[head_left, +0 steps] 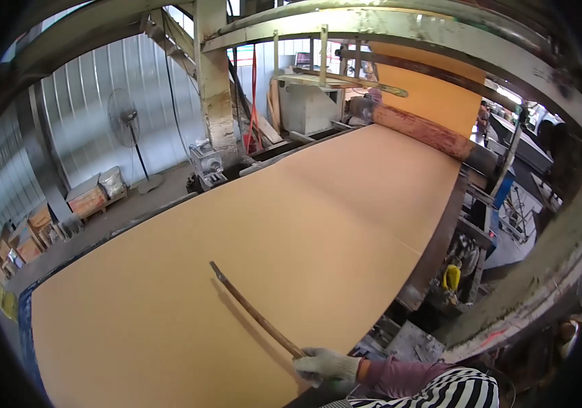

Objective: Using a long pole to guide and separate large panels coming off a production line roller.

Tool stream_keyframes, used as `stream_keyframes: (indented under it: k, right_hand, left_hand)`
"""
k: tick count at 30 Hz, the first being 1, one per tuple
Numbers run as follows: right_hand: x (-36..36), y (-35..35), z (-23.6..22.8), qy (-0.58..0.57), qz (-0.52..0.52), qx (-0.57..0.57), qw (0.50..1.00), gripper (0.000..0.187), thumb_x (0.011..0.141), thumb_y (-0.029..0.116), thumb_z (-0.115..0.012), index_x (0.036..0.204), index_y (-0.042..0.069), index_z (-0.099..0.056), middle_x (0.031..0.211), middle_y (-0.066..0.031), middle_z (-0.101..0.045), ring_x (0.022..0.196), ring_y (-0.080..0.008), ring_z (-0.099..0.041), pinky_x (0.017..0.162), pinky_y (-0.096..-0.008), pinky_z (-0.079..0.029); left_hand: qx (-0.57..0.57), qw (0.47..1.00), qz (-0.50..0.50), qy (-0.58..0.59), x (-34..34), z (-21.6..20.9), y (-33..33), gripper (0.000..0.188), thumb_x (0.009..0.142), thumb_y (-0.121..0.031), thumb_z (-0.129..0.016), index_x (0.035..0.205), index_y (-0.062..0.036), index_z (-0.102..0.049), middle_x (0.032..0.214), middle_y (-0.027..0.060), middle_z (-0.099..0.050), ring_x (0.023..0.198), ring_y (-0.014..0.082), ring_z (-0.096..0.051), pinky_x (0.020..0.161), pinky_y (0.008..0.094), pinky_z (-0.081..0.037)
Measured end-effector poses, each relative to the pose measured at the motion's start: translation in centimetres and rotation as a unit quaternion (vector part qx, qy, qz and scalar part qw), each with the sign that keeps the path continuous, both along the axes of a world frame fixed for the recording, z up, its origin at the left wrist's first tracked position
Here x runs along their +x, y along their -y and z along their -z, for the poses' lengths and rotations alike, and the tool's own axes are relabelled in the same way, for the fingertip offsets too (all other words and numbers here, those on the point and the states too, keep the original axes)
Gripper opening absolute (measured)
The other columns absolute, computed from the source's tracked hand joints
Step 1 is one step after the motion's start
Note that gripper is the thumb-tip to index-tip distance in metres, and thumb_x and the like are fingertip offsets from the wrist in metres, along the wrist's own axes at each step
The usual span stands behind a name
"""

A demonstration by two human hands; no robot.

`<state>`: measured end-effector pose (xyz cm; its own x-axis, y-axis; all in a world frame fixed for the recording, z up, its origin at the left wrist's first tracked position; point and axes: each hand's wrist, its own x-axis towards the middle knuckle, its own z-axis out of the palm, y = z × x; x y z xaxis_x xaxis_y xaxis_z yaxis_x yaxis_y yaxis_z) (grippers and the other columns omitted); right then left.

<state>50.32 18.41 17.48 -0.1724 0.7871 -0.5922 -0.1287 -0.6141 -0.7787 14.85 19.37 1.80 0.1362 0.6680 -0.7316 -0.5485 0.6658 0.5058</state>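
- A long, slightly bowed wooden stick [255, 312] slanted over the near half of a broad tan sheet [168, 265], its far tip pointing up and to the left.
- Its thin shadow fell on the sheet just beside it, apart from the stick at the tip.
- The right hand [327, 365], in a pale work glove, was closed around the stick's near end, close to the sheet's lower right edge.
- A purple sleeve [406, 377] and black-and-white striped cloth [457, 391] showed behind that hand.
- The sheet ran away to a reddish-brown roller [420, 132], and an orange sheet [430, 81] rose steeply behind it.
- Right of the tan sheet, a yellow object [451, 277], too small to identify, sat among machine parts.
- On the left side stood a small grey machine unit [206, 162] near a worn upright post [214, 88], with a grey metal cabinet [304, 107] farther back.
- Farther left, a pedestal fan [126, 117] stood before a corrugated metal wall [83, 109], with boxes [88, 197] on the floor nearby.
- A thick, pale green beam [400, 28] crossed overhead.
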Motion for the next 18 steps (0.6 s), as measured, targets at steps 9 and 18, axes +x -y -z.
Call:
stream_keyframes:
  k: [9, 18]
  right_hand:
    - [13.0, -14.5, 1.3, 0.193, -0.029, -0.013, 0.981, 0.057, 0.098, 0.034, -0.052, 0.152, 0.024, -0.037, 0.072, 0.0021, -0.052, 0.060, -0.0072, -0.050, 0.051, -0.0237, -0.043]
    - [19.0, -50.0, 12.7, 0.631, -0.007, 0.183, 0.754, 0.050, 0.097, 0.035, -0.040, 0.146, 0.025, -0.041, 0.116, -0.0249, -0.064, 0.104, -0.0439, -0.062, 0.090, -0.0511, -0.048]
  left_hand:
    - [-0.071, 0.986, -0.134, -0.071, -2.9, 0.5, -3.6, 0.033, 0.096, -0.029, -0.056, 0.107, 0.0008, -0.065, 0.091, 0.0133, -0.069, 0.076, 0.0245, -0.065, 0.061, 0.0374, -0.054]
    - [-0.138, 0.966, -0.196, -0.098, -3.6, 2.9, -5.6, 0.034, 0.097, -0.030, -0.055, 0.106, 0.0009, -0.066, 0.089, 0.0128, -0.069, 0.075, 0.0242, -0.065, 0.061, 0.0372, -0.054]
